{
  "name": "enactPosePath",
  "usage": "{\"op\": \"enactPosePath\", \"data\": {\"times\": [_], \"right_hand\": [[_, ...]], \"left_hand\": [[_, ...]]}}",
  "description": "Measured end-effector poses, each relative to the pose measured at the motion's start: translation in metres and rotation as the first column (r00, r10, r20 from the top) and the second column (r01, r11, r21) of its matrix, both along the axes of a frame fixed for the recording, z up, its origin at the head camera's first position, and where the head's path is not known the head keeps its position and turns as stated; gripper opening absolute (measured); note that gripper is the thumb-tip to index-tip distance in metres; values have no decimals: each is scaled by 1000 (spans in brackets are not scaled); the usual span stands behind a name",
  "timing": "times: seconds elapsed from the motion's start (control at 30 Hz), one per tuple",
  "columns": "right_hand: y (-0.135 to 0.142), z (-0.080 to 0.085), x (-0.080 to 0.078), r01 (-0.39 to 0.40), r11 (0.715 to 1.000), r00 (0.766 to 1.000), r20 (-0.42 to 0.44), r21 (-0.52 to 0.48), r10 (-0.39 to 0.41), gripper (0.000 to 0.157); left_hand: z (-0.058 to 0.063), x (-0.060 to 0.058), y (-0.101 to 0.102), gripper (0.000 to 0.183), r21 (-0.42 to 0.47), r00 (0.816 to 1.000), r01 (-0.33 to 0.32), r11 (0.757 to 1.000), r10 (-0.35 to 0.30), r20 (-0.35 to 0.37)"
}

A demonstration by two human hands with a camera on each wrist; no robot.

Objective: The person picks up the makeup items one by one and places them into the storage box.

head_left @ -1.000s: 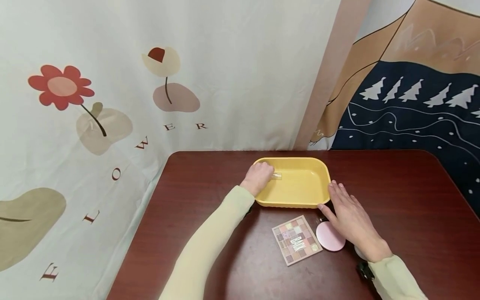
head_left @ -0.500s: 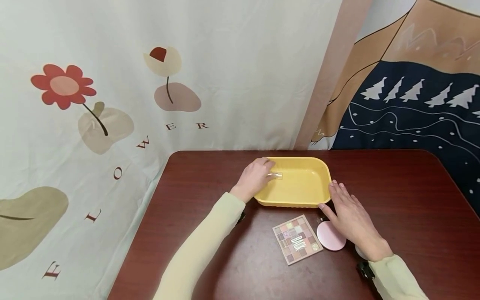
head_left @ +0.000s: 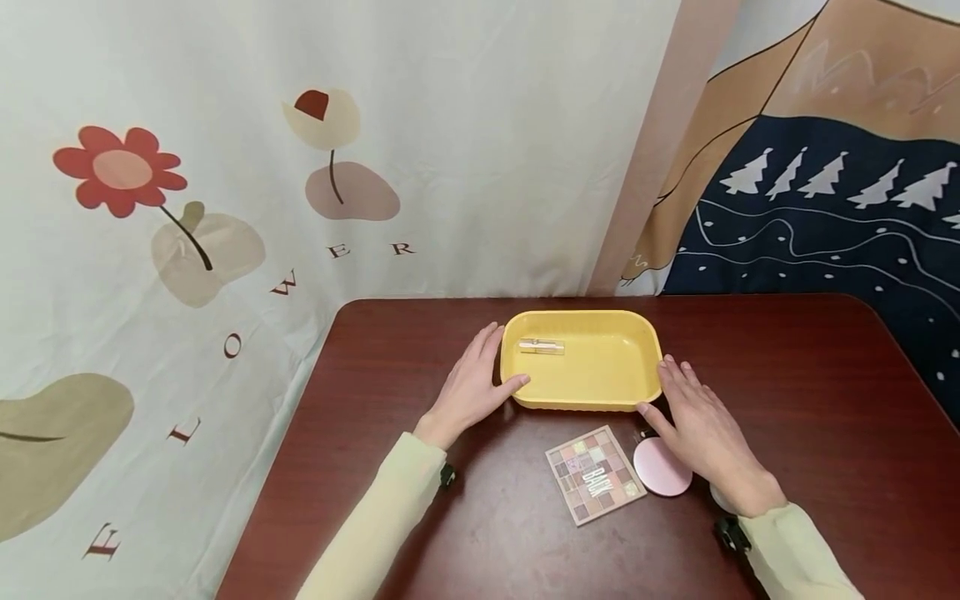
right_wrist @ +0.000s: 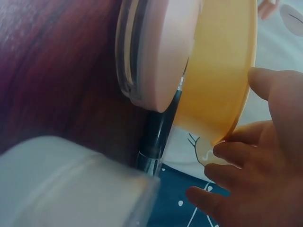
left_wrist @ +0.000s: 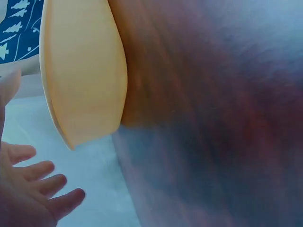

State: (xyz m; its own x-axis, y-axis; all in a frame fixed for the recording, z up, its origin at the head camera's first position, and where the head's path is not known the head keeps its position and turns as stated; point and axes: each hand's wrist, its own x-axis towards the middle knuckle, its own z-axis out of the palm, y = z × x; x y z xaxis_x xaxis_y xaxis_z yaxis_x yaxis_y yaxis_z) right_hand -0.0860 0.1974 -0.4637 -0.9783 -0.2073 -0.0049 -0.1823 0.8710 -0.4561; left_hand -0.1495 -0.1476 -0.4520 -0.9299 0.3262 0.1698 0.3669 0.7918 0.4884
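A yellow plastic tray [head_left: 600, 375] stands near the back of the table. Inside its left part lies a small clear tube [head_left: 542, 346] with a pale end; its exact kind is too small to tell. My left hand [head_left: 468, 387] is beside the tray's left end, fingers straight, thumb over the near corner. At the other end, my right hand [head_left: 708, 442] has its straight fingers along the tray's right side, and its thumb is by the rim at the near corner. Close to that hand is a round pink compact [head_left: 660, 468], with an eyeshadow palette [head_left: 596, 477] left of it.
In the right wrist view, a dark cylinder with a silver band [right_wrist: 158, 132] lies between the compact and a blurred white object [right_wrist: 71, 184]. The brown table [head_left: 825, 400] meets a flower-printed curtain [head_left: 480, 167] at its back edge.
My left hand has come out of the tray and moved left and nearer, its fingers straightening. The clear tube now lies uncovered in the tray. The right hand stays in place.
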Motion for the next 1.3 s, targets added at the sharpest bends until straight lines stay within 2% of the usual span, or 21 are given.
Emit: {"op": "enactPosePath", "data": {"times": [0.1, 0.2, 0.5, 0.73, 0.87, 1.03, 1.2, 1.3], "right_hand": [[5, 4, -1, 10, 1000, 1000, 5, -22, -10, 84], [14, 10, 0, 21, 999, 1000, 2, -35, -21, 84], [41, 21, 6, 23, 999, 1000, -12, -28, -24, 80], [53, 21, 5, -95, 994, 992, -73, 48, 98, 63], [53, 15, -1, -177, 980, 983, -25, 86, 180, 50], [55, 5, -9, -235, 967, 972, 52, 96, 231, 41], [58, -5, -14, -294, 952, 956, 5, 90, 294, 28], [57, -9, -18, -317, 943, 946, -38, 97, 322, 27]], "left_hand": [[-5, 8, -3, 98, 18, 996, -21, 1000, 19, 83], [-9, 15, -4, 102, 37, 991, -35, 999, 30, 127], [-16, 21, -8, 104, 44, 985, -50, 998, 42, 165], [-20, 23, -6, 98, 34, 989, -18, 999, 13, 147], [-23, 23, -4, 95, 7, 992, -3, 1000, 2, 126], [-25, 23, -1, 93, 2, 994, 33, 999, -33, 103], [-25, 24, -1, 91, 2, 995, 41, 999, -41, 94], [-24, 25, -3, 91, 0, 995, 31, 1000, -31, 94]]}}
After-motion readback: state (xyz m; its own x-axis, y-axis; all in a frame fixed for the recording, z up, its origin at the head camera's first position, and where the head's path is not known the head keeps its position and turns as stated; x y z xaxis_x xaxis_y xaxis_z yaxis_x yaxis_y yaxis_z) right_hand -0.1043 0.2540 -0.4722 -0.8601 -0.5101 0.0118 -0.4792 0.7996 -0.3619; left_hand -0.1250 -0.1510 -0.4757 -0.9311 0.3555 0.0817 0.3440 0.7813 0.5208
